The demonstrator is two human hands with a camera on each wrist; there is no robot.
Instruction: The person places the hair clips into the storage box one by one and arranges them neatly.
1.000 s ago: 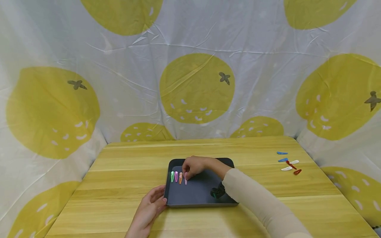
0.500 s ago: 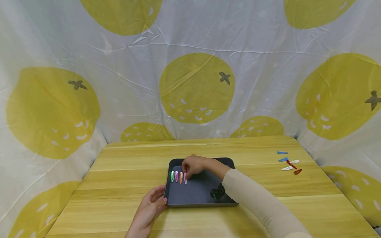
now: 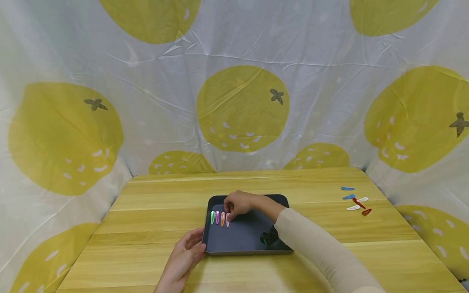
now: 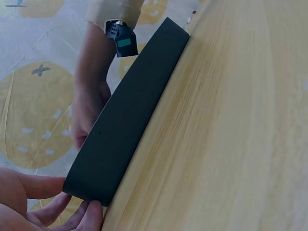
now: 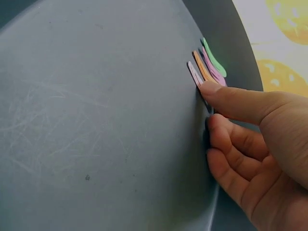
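A dark grey tray [image 3: 253, 252] lies on the wooden table. My left hand [image 3: 183, 254] grips its near left corner, thumb and fingers on either side of the corner in the left wrist view. Inside the tray, a green hair clip [image 3: 212, 217], a purple-pink one [image 3: 217, 217] and an orange one [image 3: 222, 219] stand side by side along the left. To the right of the orange, my right hand [image 3: 239, 203] pinches a pale pink hair clip [image 5: 194, 74] between thumb and fingers. The thumb covers part of that clip in the right wrist view.
At the far right of the table [image 3: 154, 228] lie two blue hair clips [image 3: 349, 197], two white ones [image 3: 353, 207] and two red ones [image 3: 366, 212]. A lemon-patterned curtain [image 3: 161, 101] surrounds the table. The right wrist's dark camera [image 3: 269, 237] hangs over the tray.
The pale pink hair clip has shifted slightly left, nearer the orange one, with the right hand still on it. The left hand and tray have not moved.
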